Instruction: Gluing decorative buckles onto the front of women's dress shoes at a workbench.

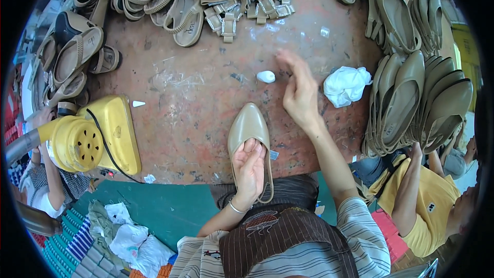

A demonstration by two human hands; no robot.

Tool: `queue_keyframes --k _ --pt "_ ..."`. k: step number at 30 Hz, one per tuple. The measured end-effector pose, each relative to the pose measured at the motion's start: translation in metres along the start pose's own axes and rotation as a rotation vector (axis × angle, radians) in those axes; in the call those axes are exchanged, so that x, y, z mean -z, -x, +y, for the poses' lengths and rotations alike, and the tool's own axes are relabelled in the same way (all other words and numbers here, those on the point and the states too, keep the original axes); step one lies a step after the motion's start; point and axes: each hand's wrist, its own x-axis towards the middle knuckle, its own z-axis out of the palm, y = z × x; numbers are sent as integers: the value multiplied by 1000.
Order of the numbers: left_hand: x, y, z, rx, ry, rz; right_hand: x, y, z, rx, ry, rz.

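A beige pointed-toe slingback shoe (249, 119) lies at the near edge of the table, toe pointing away from me. My left hand (248, 167) is closed on it, with the fingers in its opening and the thumb laid over them. The heel strap hangs past the table edge. My right hand (301, 92) is above the table to the right of the shoe. Its fingers are apart and partly blurred, and nothing shows in them. A small white bottle-like piece (266, 76) lies just left of that hand, and a crumpled white cloth or plastic wad (346, 86) is on its right.
Strappy sandals (77, 56) crowd the far left, beside a heap of bow-trimmed straps (257, 0). Stacked beige shoes (406, 103) line the right edge. A yellow machine (113, 134) with a cable stands at the left. A co-worker in yellow (427, 201) is at the right.
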Motion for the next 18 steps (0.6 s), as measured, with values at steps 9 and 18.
queue_keyframes --k 9,18 --pt "3 -4 -7 9 95 9 1 -99 68 275 481 71" --pt "19 -5 -8 -20 185 -28 52 -3 2 -161 254 13"
